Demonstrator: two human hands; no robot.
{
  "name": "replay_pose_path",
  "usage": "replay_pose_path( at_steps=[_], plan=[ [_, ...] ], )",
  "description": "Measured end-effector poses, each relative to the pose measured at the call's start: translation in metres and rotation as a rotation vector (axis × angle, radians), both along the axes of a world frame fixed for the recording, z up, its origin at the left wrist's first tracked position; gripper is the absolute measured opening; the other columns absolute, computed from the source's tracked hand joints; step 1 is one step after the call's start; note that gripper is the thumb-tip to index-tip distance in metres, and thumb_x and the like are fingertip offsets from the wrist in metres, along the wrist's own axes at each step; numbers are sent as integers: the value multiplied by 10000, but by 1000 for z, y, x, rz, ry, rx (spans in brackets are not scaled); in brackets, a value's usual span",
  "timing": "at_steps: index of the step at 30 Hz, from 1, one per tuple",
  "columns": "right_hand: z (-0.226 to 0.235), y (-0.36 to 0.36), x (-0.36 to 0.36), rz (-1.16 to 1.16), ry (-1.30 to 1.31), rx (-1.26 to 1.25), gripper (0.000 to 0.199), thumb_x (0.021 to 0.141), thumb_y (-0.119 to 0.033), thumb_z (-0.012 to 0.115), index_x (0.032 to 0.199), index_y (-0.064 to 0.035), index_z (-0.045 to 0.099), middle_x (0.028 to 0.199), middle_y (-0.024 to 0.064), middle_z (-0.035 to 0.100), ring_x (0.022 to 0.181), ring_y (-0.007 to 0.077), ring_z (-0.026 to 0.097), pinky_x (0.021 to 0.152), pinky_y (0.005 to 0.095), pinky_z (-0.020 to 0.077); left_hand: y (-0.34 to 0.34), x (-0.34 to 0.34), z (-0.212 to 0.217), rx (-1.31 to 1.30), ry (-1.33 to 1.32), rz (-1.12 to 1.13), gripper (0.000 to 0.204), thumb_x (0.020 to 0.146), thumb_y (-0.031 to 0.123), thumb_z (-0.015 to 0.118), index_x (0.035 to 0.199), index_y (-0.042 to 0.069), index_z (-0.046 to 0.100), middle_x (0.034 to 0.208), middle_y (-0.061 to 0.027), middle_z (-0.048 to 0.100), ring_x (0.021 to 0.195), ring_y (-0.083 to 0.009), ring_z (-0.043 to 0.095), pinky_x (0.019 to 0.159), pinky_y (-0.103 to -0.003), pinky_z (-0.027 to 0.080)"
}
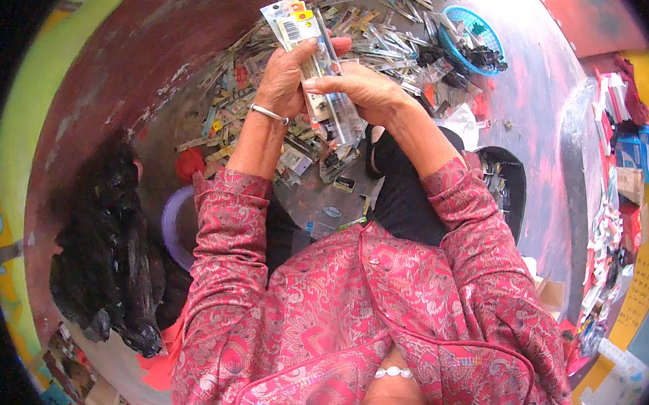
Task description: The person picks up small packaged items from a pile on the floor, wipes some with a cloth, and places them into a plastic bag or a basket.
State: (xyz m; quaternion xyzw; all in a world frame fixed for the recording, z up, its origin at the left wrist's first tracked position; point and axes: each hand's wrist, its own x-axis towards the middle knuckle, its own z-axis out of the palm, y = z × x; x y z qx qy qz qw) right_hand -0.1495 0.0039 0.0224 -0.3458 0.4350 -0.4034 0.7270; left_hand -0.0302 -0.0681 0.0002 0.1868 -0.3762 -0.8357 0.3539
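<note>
Several long, slim clear plastic packages with printed cards (298,26) are held upright as a bundle in front of me. My left hand (282,79), with a bangle at the wrist, closes round the bundle's left side, thumb on the front. From the right, my right hand (366,92) grips its lower part, thumb across the front and the other fingers partly hidden. Beneath and beyond both hands spreads a heap of similar slim packages (381,45) on the floor. What the packages contain is too small to make out.
A blue plastic basket (446,19) with packages and dark items stands at the far right of the heap. Black plastic bags (111,240) and a purple rim (174,226) lie to my left. Beside my right leg is a black container (520,178). Stacked goods (607,245) line the right side.
</note>
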Motion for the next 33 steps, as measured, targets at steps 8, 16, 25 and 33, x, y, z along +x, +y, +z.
replay_pose_path(
  at_steps=[8, 16, 25, 33],
  plan=[
    [5, -1, -1, 81, 115, -78, 306, 737, -245, 630, 849, 19, 522, 607, 82, 550, 465, 147, 552, 391, 249, 461, 2, 13, 12, -71, -65, -67, 396, 825, 276, 518, 1107, 1, 480, 1154, -197, 501, 1000, -259, 531, 871, -387, 418],
    [45, 25, -58, -236, 125, -328, 213, 721, -167, 620, 783, 36, 610, 679, 111, 622, 582, 160, 621, 479, 252, 490, 9, -1, 18, 25, 230, -172, 746, 831, 452, 460, 1319, -34, 172, 1379, -193, 193, 1282, -293, 188, 1055, -421, 117],
    [-28, 238, -203, -698, 741, 8, 196, 767, -199, 563, 764, -3, 573, 512, 23, 498, 385, 83, 442, 355, 218, 325, -8, 7, -29, 241, -121, -234, 427, 893, 194, 383, 1252, -32, 335, 1250, -161, 423, 1137, -247, 429, 992, -373, 308],
    [-147, 294, -180, -969, 331, 643, 172, 729, -119, 589, 763, 45, 551, 574, 74, 519, 417, 130, 482, 348, 258, 380, 5, -26, -55, 271, -386, -254, 367, 887, 145, 402, 1216, -16, 391, 1163, -111, 495, 1049, -201, 487, 948, -336, 363]
  ],
)
